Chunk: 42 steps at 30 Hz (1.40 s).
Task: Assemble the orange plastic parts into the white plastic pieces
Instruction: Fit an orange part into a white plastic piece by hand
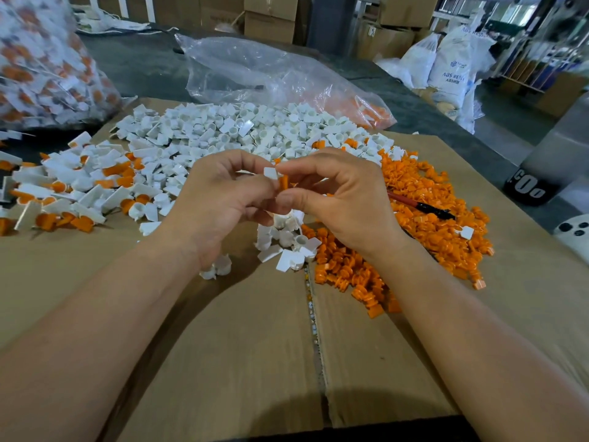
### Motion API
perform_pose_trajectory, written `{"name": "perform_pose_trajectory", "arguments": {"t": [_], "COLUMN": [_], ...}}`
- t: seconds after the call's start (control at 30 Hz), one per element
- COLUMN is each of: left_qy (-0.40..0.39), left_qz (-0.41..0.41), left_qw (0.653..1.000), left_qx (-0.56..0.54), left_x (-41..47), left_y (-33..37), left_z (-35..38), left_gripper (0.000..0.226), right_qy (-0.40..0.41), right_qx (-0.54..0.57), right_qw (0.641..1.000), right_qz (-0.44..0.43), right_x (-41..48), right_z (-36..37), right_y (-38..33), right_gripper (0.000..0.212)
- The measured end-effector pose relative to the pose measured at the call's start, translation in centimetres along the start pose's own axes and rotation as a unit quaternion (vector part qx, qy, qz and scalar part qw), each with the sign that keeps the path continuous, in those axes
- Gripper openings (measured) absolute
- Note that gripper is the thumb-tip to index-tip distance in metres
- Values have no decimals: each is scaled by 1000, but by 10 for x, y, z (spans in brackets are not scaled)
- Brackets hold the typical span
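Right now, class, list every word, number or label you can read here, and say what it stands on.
"ABS RESI…": white sack, far right; the smaller print below is blurred.
"ABS RES…": sack behind it, partly cut off.
"C0" perhaps: large white marks on the black object, uncertain.
Sticker on the cardboard box: too small to read.

Above the cardboard (223,346), the left hand (220,202) and right hand (344,199) pinch a white piece (271,172) and orange part (283,182) together, with a white heap (255,129) at its far edge and an orange heap (430,212) on its right.
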<state>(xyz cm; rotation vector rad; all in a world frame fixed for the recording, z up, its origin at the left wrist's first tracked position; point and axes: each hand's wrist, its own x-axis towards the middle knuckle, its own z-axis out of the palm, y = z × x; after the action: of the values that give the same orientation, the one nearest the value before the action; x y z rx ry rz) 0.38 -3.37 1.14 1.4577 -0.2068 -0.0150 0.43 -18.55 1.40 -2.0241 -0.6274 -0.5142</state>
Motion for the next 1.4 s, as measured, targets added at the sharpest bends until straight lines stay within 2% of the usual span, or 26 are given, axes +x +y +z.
{"name": "perform_pose_trajectory", "arguments": {"t": [0.23, 0.37, 0.7, 0.93, 1.1, 1.2, 1.4], "left_qy": [-26, -32, -16, -11, -13, -10, 3], "left_qz": [-25, -41, -55, -56, -58, -62, -50], "left_qw": [999, 998, 998, 997, 998, 998, 999], "left_qx": [3, -29, -35, -44, -26, -27, 9], "left_x": [1, 3, 3, 3, 2, 1, 1], "left_y": [-1, -2, -2, 0, 0, 0, 0], "left_z": [-2, -3, -2, -3, -3, -3, -4], "left_gripper": [19, 10, 10, 10, 11, 20, 10], "right_qy": [0, -13, -16, -8, -10, -21, -30], "right_qx": [-10, -35, -1, 105, 83, 62, 43], "right_qw": [1000, 999, 998, 988, 990, 992, 994], "right_qz": [-5, 3, 66, 111, 110, 105, 98], "right_x": [0, 1, -1, 0, 1, 1, 0], "right_z": [-1, -1, 2, 1, 1, 1, 3], "right_y": [3, 3, -1, -4, -7, -8, -9], "right_gripper": [30, 26, 25, 35, 34, 34, 34]}}
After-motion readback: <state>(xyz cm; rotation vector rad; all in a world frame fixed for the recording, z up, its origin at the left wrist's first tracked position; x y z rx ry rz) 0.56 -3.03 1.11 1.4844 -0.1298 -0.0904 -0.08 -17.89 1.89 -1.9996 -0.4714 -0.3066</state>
